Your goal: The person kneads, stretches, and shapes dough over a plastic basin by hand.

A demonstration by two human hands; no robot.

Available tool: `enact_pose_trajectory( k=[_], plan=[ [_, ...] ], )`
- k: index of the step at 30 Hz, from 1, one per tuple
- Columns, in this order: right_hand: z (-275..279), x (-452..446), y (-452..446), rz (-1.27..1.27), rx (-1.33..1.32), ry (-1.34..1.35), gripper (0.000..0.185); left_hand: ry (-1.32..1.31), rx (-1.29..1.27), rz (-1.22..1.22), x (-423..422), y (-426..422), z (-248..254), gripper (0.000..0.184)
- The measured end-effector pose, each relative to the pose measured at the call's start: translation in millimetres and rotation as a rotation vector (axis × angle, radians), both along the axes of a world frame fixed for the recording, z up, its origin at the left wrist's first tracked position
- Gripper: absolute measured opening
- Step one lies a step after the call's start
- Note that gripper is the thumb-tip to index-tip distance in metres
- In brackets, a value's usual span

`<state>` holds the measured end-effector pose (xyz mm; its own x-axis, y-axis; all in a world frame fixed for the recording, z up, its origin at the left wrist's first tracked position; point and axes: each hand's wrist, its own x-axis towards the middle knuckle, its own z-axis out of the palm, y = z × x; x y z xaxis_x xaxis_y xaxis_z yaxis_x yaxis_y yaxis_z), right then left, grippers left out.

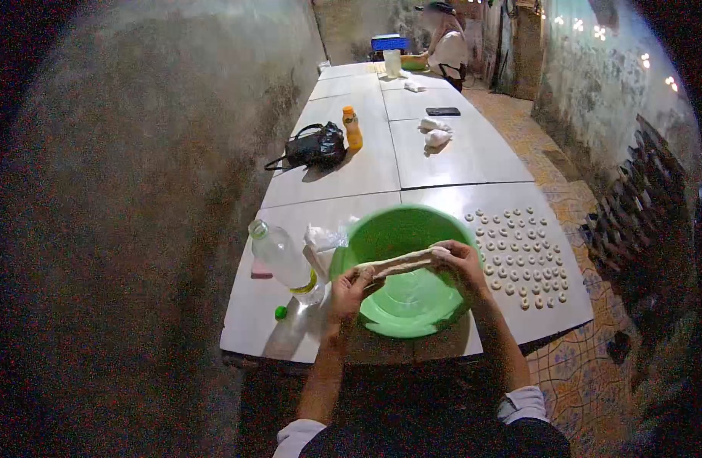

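A strip of pale dough (403,263) stretches between my two hands, above a green basin (410,324). My left hand (352,288) pinches its left end, over the basin's left rim. The other end is gripped by my right hand (459,267), near the basin's right side. Water or a wet sheen seems to show on the basin's bottom. Just right of the basin, many small dough rings (519,259) lie in rows on the white table (359,179).
Left of the basin stand a clear plastic bottle (281,256), a green cap (281,312) and a plastic bag (320,238). Farther off are a black bag (314,146), an orange bottle (352,130), a phone (442,111) and white bundles (436,137). A person (448,49) works at the far end.
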<state>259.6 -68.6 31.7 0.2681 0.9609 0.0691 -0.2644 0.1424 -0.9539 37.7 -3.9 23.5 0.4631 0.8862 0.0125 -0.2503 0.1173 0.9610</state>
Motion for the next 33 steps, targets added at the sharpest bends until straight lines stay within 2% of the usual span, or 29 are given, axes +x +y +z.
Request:
enact_pose_trajectory(
  k=[3,4,7,9,11,13,15,16,18,19,21,22,24,27,28,33],
  plan=[
    [4.2,-12.5,8.7,-0.077,-0.008,-0.008,0.024,-0.011,0.123,0.022,11.3,9.3,-15.1,0.024],
    [10.2,-17.0,4.6,-0.060,-0.026,-0.099,0.029,0.069,0.167,0.011,11.1,11.8,-17.9,0.026],
    [29.4,-41.7,-1.8,0.025,-0.005,-0.032,0.033,-0.076,0.057,-0.028,17.1,11.0,-4.9,0.028],
    [15.9,-48.5,0.2,0.116,0.070,-0.227,0.034,-0.145,0.022,-0.054,20.7,10.5,-5.3,0.029],
    [15.9,-62.0,-2.9,0.165,0.033,-0.300,0.037,-0.048,0.189,-0.076,24.8,11.2,-3.3,0.029],
    [25.2,-76.6,-4.6,0.163,0.049,-0.344,0.039,-0.078,0.238,-0.068,24.0,13.8,0.0,0.029],
    [28.5,-77.3,-2.8,0.194,0.066,-0.236,0.036,-0.058,0.121,-0.073,17.2,21.9,-5.2,0.029],
    [27.4,-74.2,-1.8,0.185,0.065,-0.234,0.036,-0.052,0.150,-0.094,15.5,27.4,-7.8,0.028],
    [29.3,-67.0,2.1,0.106,0.046,-0.256,0.031,-0.088,0.123,-0.123,9.9,32.4,-8.3,0.028],
    [37.0,-68.8,2.6,-0.073,0.016,-0.327,0.029,-0.124,0.099,-0.143,6.8,31.6,-5.1,0.028],
    [33.5,-76.5,10.0,-0.321,0.145,-0.476,0.030,-0.171,0.057,-0.166,3.4,29.4,-1.4,0.028],
    [30.7,-78.5,10.6,-0.325,0.147,-0.480,0.030,-0.154,0.060,-0.239,3.5,31.1,-6.3,0.029],
    [26.4,-82.7,12.8,-0.082,0.114,-0.468,0.035,-0.094,0.106,-0.345,0.3,25.4,5.2,0.034],
    [22.9,-76.7,15.3,-0.103,0.100,-0.624,0.033,-0.103,0.222,-0.333,-1.2,25.7,6.4,0.039],
    [24.4,-77.8,14.4,-0.108,0.112,-0.627,0.033,0.063,0.315,-0.288,-3.4,25.3,11.2,0.035],
    [24.0,-74.2,10.0,-0.096,0.070,-0.664,0.029,0.057,0.292,-0.311,-5.8,35.3,2.4,0.031]
  ],
)
